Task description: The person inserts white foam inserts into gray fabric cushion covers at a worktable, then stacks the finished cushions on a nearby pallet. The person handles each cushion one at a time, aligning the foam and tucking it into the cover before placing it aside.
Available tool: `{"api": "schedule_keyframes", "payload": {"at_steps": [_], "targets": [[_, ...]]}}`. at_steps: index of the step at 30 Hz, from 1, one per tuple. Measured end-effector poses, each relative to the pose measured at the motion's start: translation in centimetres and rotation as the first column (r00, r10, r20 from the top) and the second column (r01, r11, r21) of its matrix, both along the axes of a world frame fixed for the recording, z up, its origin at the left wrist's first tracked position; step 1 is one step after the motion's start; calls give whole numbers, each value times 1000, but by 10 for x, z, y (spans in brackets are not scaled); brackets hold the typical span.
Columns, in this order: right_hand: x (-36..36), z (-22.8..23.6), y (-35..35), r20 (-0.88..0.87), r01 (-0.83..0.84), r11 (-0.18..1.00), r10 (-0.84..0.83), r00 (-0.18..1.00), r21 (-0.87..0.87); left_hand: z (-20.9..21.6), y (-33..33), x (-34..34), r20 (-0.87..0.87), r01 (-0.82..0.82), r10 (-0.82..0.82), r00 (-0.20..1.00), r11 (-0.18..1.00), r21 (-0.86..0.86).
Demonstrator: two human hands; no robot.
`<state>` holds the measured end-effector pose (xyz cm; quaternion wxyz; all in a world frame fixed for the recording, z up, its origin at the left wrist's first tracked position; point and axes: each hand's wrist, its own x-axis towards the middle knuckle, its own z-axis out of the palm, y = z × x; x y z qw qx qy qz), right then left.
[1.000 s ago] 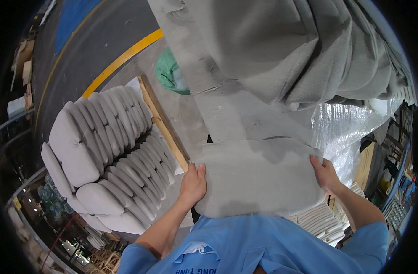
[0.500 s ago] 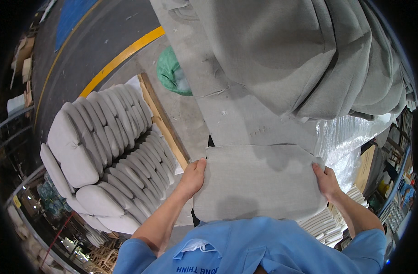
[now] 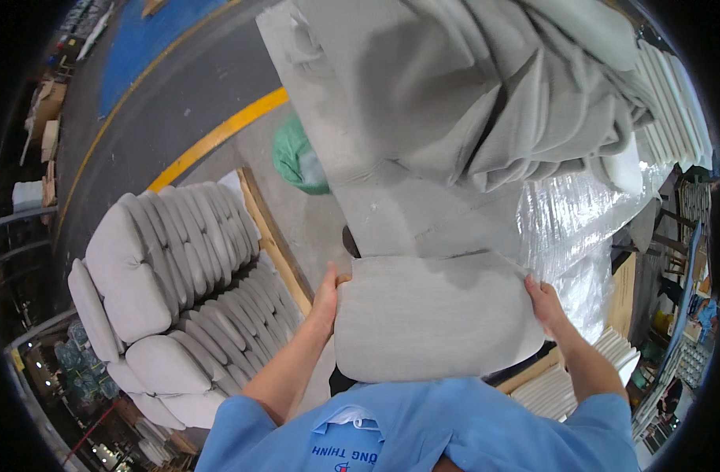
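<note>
One grey cushion, at the near end of the bench: left hand gripping its left edge, right hand its right. Left of the bench, stacked cushions; upon its far part, heaped cloth. Bench top, faint scribble; near side, blue shirt, dark chest lettering.

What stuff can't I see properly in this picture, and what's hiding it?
All in the head view:
Underside of the grey pad: faces away from the camera.
Some fingertips of the left hand and right hand: hidden by the pad.
Part of the green bag: behind the grey surface.
Top of the cloth heap: cut off by the upper edge.
Clutter near the right rim: too small.
</note>
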<state>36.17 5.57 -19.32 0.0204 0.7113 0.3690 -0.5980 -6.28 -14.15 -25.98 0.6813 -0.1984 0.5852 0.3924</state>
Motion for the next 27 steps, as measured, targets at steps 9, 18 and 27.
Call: {"api": "schedule_keyframes", "payload": {"at_steps": [9, 18, 27], "targets": [[35, 39, -84, -780, 859, 485, -470, 412, 162, 103, 54, 18, -617, 102, 321, 718, 829, 550], [51, 37, -175, -846, 833, 525, -513, 146, -174, 187, 119, 61, -449, 222, 478, 755, 458, 861], [71, 13, -244, -762, 792, 545, -626, 167, -274, 218, 196, 127, -366, 308, 270, 891, 234, 922]]}}
